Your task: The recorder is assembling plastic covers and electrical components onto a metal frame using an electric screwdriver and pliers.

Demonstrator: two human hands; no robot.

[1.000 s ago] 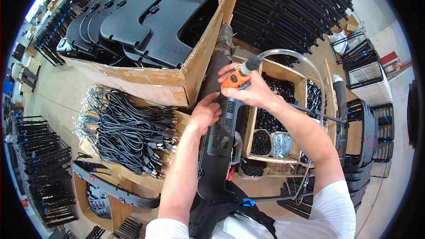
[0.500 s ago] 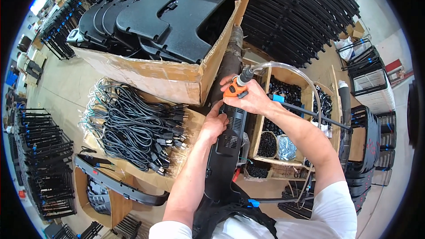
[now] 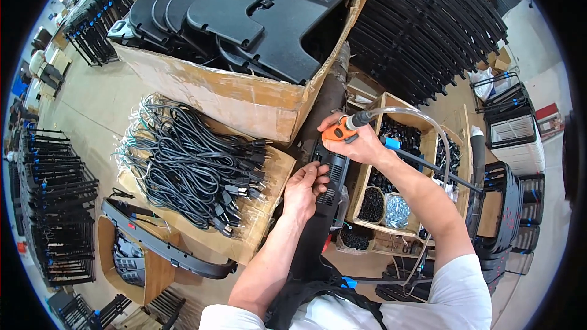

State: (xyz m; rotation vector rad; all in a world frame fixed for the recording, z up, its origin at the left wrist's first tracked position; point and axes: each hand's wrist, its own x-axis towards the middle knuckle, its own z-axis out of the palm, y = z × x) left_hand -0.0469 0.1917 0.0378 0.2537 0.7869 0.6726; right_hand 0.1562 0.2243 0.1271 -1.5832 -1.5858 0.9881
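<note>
My right hand [image 3: 359,143] is wrapped round an orange air screwdriver [image 3: 335,134] with a dark fitting and a clear hose. The tool lies over the far part of a long black plastic piece with vent slots [image 3: 336,171]; its tip is hidden. My left hand [image 3: 302,190] is at the left edge of this piece, thumb and fingers curled together. Whatever they pinch, if anything, is too small to make out. The vented piece runs from below the tool toward my body.
On cardboard at left lies a heap of black power cords [image 3: 195,159]. Behind it stands a big carton [image 3: 244,95] of black plastic covers [image 3: 232,21]. A wooden compartment bin [image 3: 391,230] with black parts and silver screws is at right. Black frames [image 3: 422,30] are stacked at the back.
The screwdriver has tipped from more upright to slanting, its hose end now to the right. My left hand has drawn its fingers together at the piece's edge. The whole view has shifted slightly.
</note>
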